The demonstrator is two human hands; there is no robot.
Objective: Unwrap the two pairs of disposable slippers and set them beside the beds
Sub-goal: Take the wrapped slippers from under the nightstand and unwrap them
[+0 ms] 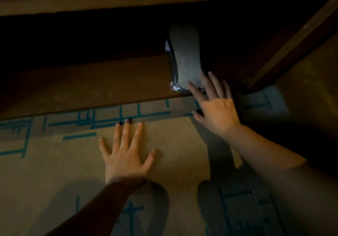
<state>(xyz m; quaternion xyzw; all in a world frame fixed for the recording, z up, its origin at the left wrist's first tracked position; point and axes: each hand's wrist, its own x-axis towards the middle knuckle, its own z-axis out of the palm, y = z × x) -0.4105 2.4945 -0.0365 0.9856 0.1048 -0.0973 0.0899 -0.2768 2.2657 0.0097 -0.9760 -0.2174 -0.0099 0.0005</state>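
A pale grey pair of disposable slippers in shiny clear plastic wrap [185, 56] lies on a low dark wooden shelf [87, 87], its near end at the shelf's front edge and the rest reaching back into shadow. My right hand [215, 107] is spread open just in front of it, with two fingertips touching the crinkled near end of the wrap. My left hand [126, 153] hovers flat and open over the carpet, below and left of the shelf edge, holding nothing. No second pair is visible.
The floor is tan carpet with teal line patterns [54, 162]. A dark wooden upright [292, 40] slants along the right side of the shelf opening. The recess above the shelf is very dark. Shadows of my arms fall on the carpet.
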